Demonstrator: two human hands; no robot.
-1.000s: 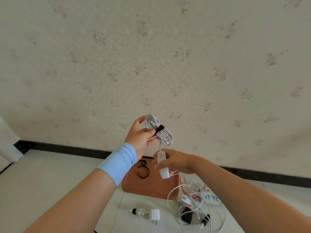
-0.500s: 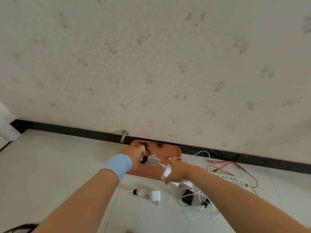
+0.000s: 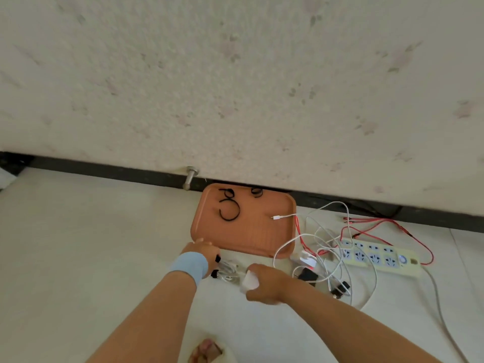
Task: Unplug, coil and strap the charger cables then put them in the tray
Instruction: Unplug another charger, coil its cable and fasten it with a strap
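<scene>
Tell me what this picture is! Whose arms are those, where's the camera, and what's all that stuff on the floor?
There is no machine here, just a person tidying charger cables. The camera is worn on the person's head and looks down, so you see their own two arms. The left hand, with the blue wristband, holds a coiled white cable bound with a black strap. The right hand grips the white charger plug. Both are low, at the near edge of the orange tray on the floor by the wall. In the tray lie loose black straps and one white cable end. To the right sits a power strip amid tangled white and red cables.
</scene>
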